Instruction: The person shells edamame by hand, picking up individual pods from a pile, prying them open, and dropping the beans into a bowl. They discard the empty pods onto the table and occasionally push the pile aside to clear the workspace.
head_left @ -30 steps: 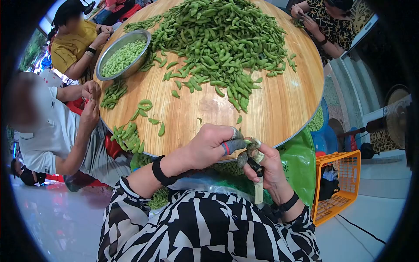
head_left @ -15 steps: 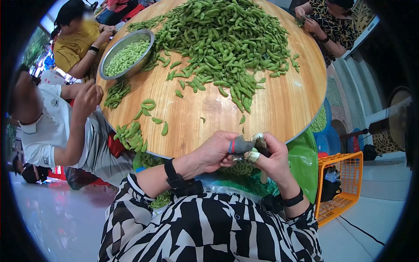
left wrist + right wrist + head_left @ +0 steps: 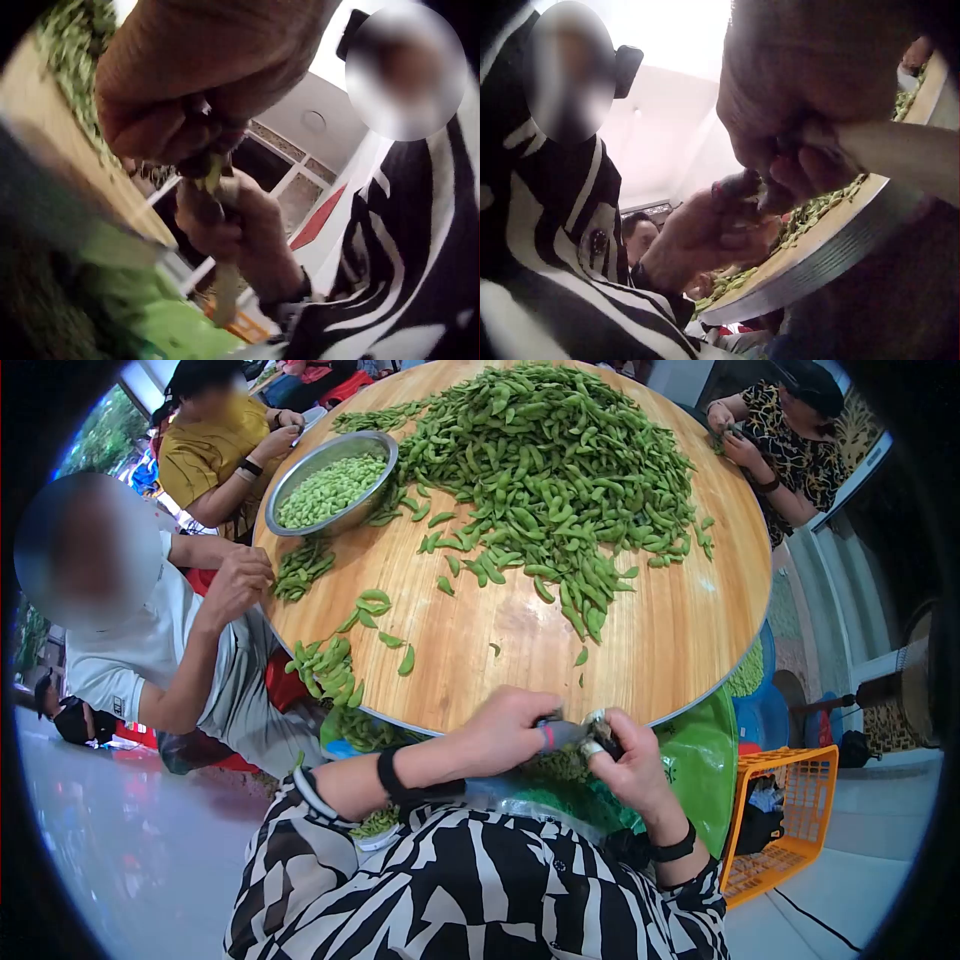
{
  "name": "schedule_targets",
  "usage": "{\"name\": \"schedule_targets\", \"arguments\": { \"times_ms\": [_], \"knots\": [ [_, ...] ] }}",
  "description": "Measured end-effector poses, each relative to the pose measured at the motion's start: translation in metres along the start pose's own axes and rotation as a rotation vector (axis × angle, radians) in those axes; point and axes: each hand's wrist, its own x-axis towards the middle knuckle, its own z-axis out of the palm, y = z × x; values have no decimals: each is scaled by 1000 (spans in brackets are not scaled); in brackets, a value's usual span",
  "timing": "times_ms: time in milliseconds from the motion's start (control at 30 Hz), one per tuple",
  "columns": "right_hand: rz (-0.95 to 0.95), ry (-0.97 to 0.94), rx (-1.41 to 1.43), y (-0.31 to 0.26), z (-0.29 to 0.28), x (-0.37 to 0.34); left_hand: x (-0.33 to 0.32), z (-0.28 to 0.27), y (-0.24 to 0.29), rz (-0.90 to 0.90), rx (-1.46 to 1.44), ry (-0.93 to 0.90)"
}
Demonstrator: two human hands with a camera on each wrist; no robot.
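Observation:
My left hand (image 3: 505,730) and right hand (image 3: 630,765) meet just off the near edge of the round wooden table (image 3: 450,650). Grey covers (image 3: 566,735) wrap some left fingers, one with a red band. Those fingers pinch a yellow-green soybean pod (image 3: 214,174), its far end among the right fingertips in the left wrist view. The right hand grips a tool whose long pale handle (image 3: 900,154) sticks out behind the fist; its working end is hidden by the fingers. Beyond the hands lies a big heap of green soybean pods (image 3: 560,470).
A steel bowl (image 3: 372,498) of shelled beans stands at the table's far left. Small pod piles (image 3: 325,670) lie along the left edge. A green bag (image 3: 705,760) and an orange crate (image 3: 790,760) are to my right. Other people sit around the table.
The head view has shifted, so the table sits lower and further right. The pale handle, plain in view a second ago, is now hidden there. My fingers have regrouped at the pod.

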Motion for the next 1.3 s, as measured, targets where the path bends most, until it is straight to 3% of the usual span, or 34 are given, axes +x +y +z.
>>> {"name": "schedule_targets", "arguments": {
  "times_ms": [67, 133, 200, 267, 333, 367, 567, 600, 633, 800, 867, 900, 967, 1000, 1067, 1100, 1167, 1300],
  "knots": [
    [-29, -46, -50, 2, -3, -3, -14, -31, 19, 103, 516, 64],
    [-130, -162, -156, 9, -10, -4, -27, -69, 34, 6, 873, 1],
    [-164, -154, -146, 2, -8, -5, -29, -100, 27, 34, 1197, 162],
    [-199, -146, -140, -1, -6, -5, -11, -125, 19, 36, 1116, 218],
    [25, -150, 40, -2, -5, -4, 11, -134, 16, 17, 1041, 295],
    [21, -149, 37, -3, -6, -4, 23, -136, 14, -1, 964, 368],
    [-11, -88, 109, -5, -8, -9, 55, -146, -12, 25, 1017, 387],
    [62, -76, 177, -7, -9, -11, 53, -146, -10, 26, 1018, 382],
    [133, -66, 244, -8, -11, -12, 49, -146, -8, 18, 1056, 345],
    [107, -66, 249, -5, -16, -12, 21, -136, 6, 3, 1044, 175],
    [98, -66, 248, -7, -17, -11, 14, -133, 23, -162, 1241, -103],
    [102, -82, 253, -8, -17, -11, 16, -133, 26, -161, 1241, -108],
    [105, -104, 253, -7, -14, -11, 26, -131, 31, 12, 1326, -71],
    [57, -86, 258, -5, -9, -11, 36, -130, 32, 15, 1328, -66],
    [6, -62, 257, -5, -8, -10, 66, -120, 30, 235, 1140, 31],
    [43, -93, 282, -7, -9, -11, 81, -115, 23, 241, 1138, 32],
    [82, -122, 300, -9, -10, -12, 108, -105, 5, 344, 1079, 211],
    [94, -103, 308, -7, -9, -14, 122, -98, -9, 316, 1091, 219]
  ]
}}
